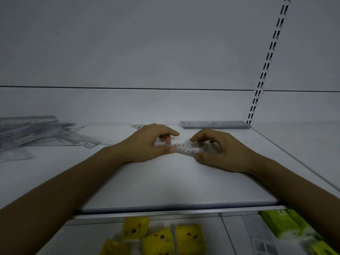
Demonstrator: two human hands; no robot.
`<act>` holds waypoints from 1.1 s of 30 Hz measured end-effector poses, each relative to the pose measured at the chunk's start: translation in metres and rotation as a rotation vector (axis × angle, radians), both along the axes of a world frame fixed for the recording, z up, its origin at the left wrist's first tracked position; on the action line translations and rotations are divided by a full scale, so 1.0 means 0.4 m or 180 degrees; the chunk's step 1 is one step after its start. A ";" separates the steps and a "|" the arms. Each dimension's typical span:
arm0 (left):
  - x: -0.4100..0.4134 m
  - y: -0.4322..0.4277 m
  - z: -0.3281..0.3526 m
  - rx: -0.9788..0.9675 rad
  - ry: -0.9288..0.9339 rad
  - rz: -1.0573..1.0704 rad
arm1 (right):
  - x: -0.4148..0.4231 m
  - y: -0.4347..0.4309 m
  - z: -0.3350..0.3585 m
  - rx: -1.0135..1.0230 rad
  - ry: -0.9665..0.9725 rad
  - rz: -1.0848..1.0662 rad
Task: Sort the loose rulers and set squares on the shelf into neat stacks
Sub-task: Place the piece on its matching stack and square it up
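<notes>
Head view, your left hand (147, 144): your thumb and curled fingers pinch the left end of the clear plastic rulers with black numerals (185, 148), and the heel of the hand is down on the white metal shelf (165, 183).
Head view, your right hand (220, 151): it is clamped the same way on the right end, thumb on the near edge and fingertips over the far edge.
Held rulers: they lie flat between your two hands, low on the shelf in the middle of the view. Two rows of numerals show, slightly fanned. You cannot tell how many pieces there are.
Neat stack of clear rulers (214, 124): at 1 o'clock from your hands, squared up against the back panel, just beside the slotted black-and-white upright (266, 61).
Loose heap of clear rulers and set squares (36, 134): at 9 o'clock, overlapping at mixed angles, well apart from your hands.
Single clear set square (137, 127): at 11 o'clock, partly hidden behind your left hand.
Lower shelf: yellow soft packs with printed faces (158, 238) at 6 o'clock, a green wrapped pack (287, 223) at 4 o'clock.
</notes>
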State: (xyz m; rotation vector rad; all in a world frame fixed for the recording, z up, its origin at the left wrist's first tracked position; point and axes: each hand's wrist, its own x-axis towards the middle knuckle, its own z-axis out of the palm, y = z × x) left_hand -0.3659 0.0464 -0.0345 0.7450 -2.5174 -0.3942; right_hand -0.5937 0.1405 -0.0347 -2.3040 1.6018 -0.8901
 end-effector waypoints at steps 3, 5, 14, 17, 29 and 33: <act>0.000 -0.002 0.003 0.0055 -0.0078 -0.0102 | 0.003 0.003 0.002 0.0016 -0.0050 -0.0024; 0.003 -0.006 0.008 0.0165 -0.0063 -0.0126 | 0.003 0.004 0.005 0.0013 -0.0058 -0.0042; 0.022 0.002 0.011 0.0332 0.0180 -0.0252 | 0.005 0.016 0.010 0.0102 -0.0080 -0.0064; 0.021 0.002 0.014 0.0331 0.0138 -0.0237 | 0.008 0.017 0.013 0.0093 -0.0068 -0.0080; 0.118 0.007 0.065 -0.1484 -0.1127 0.0618 | 0.136 0.006 0.102 -0.0420 0.1284 -0.0220; 0.303 -0.005 0.077 -0.1879 -0.1746 0.0930 | 0.321 -0.033 0.138 -0.0251 0.2093 -0.0033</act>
